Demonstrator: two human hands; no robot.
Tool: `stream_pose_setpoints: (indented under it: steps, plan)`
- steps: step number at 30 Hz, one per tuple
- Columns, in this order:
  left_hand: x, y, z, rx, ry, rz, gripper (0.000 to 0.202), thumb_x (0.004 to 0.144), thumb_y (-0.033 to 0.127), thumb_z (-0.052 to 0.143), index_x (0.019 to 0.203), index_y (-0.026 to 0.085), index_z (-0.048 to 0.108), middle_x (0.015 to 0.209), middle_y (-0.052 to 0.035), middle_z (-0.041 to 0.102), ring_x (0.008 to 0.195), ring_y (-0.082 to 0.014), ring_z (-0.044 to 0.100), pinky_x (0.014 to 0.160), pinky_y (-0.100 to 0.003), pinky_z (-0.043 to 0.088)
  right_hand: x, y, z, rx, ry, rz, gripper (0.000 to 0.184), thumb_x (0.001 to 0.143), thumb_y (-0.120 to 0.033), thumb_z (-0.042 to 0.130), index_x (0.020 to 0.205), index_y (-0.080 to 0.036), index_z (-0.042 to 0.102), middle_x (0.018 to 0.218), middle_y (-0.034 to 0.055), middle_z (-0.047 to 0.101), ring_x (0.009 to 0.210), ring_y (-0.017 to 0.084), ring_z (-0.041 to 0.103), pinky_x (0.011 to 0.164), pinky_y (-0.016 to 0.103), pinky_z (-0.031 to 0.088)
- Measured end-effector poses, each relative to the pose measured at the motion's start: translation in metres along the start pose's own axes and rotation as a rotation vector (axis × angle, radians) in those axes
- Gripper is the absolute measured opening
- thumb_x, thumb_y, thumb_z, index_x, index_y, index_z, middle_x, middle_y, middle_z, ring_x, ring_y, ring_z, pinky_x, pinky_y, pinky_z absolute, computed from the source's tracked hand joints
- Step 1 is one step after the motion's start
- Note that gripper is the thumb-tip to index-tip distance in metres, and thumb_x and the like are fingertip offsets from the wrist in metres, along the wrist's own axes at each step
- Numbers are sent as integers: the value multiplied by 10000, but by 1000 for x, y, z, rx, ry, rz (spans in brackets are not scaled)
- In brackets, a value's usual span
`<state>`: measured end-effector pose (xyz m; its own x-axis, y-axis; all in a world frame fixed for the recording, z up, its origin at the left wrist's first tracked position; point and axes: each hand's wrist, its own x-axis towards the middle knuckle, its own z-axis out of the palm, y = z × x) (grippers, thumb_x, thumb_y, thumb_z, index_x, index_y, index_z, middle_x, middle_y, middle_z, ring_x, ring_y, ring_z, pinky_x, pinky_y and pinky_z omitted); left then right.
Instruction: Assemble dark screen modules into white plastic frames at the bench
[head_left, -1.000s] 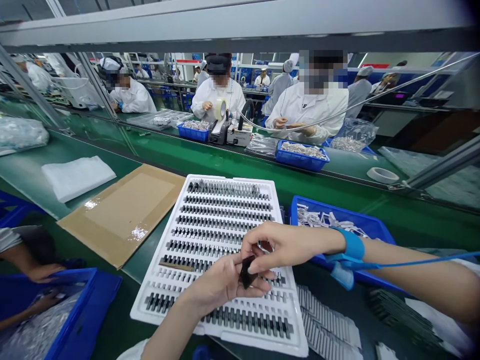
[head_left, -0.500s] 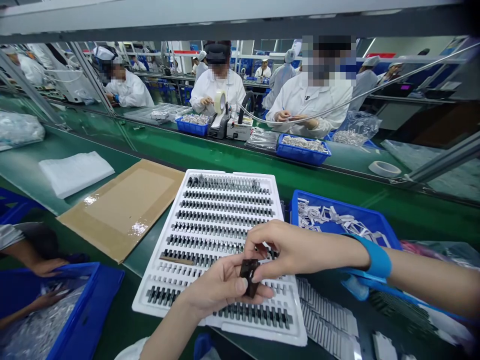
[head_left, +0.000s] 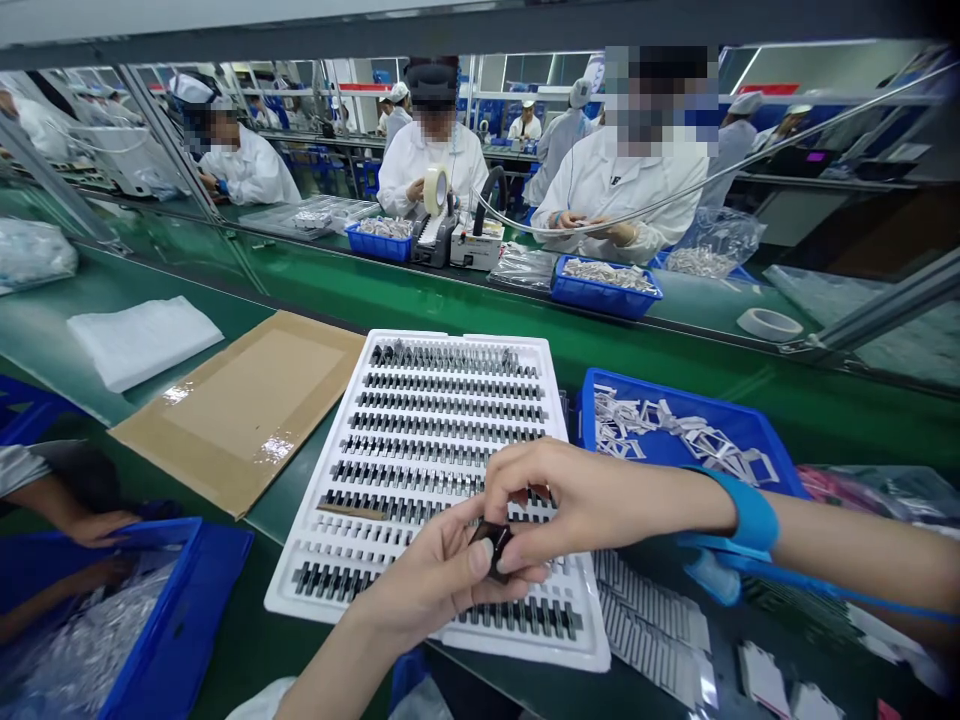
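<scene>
A small black component (head_left: 491, 548) is pinched between the left hand (head_left: 431, 580) and right hand (head_left: 577, 500), held clear above a white plastic tray (head_left: 450, 340) of dark parts, apparently for inspection; a blue wrist strap (head_left: 750, 515), seemingly for grounding, is worn.

**Small black part pinched over tray (head_left: 420, 337)**

The part (head_left: 489, 548) was dark, slightly glossy, partly hidden, held between the left hand (head_left: 431, 580) and right hand (head_left: 574, 498), just above the tray's lower half. The tray was white moulded plastic, flat, with long parallel rows of slots. Dark slotted pieces (head_left: 450, 385) filled most rows. A tan strip (head_left: 351, 510) lay along one row.
</scene>
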<state>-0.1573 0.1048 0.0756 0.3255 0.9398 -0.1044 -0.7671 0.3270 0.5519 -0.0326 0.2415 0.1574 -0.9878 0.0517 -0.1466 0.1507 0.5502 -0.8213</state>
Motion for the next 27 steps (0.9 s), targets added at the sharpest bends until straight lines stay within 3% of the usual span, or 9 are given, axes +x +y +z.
stream_pose_setpoints:
  steps: [4,9,13,17,20,23,27]
  plan:
    - [-1,0,-3,5,10,-48,373,814,268,661,1171,178,605,987,-67,722,1000,-167,664,869,-232,516,4,6,-1,-9,-58,-28,291,798,-448,631,808,-159,670,777,21,588,688,113,510,616,233,421]
    - [0,-1,-11,52,-46,-162,446,809,431,619,1103,97,650,1111,-149,684,1007,-190,660,862,-245,514,9,10,-5,4,-161,-49,352,800,-493,613,794,-148,680,763,25,607,706,121,524,629,233,406]
    - [2,-6,-13,53,-47,-216,471,759,486,646,998,82,692,925,-123,736,843,-158,703,757,-205,542,12,8,-6,-7,-212,-54,362,793,-500,618,810,-146,692,800,32,622,751,128,540,656,235,407]
    - [5,-11,-11,22,26,-173,426,791,500,606,857,92,709,716,-72,728,652,-123,696,646,-188,551,15,10,-5,-9,-222,-66,343,789,-478,634,831,-143,696,782,23,607,697,109,521,611,220,401]
    - [6,-13,-10,50,50,-176,444,782,510,605,872,85,700,761,-93,729,695,-133,695,678,-207,549,17,12,-5,-27,-255,-88,325,799,-458,631,802,-139,697,761,23,603,705,111,522,611,219,393]
    - [6,-14,-12,88,36,-206,513,666,529,700,910,77,691,805,-113,728,740,-150,693,715,-224,543,19,10,-4,-59,-307,-84,248,786,-383,670,796,-137,701,750,19,610,723,114,528,619,217,385]
    - [6,-17,-13,87,95,-157,498,593,523,760,814,82,692,697,-77,705,606,-121,665,617,-199,538,19,8,-8,-93,-261,-50,158,748,-282,721,826,-146,706,770,7,616,688,98,509,596,205,371]
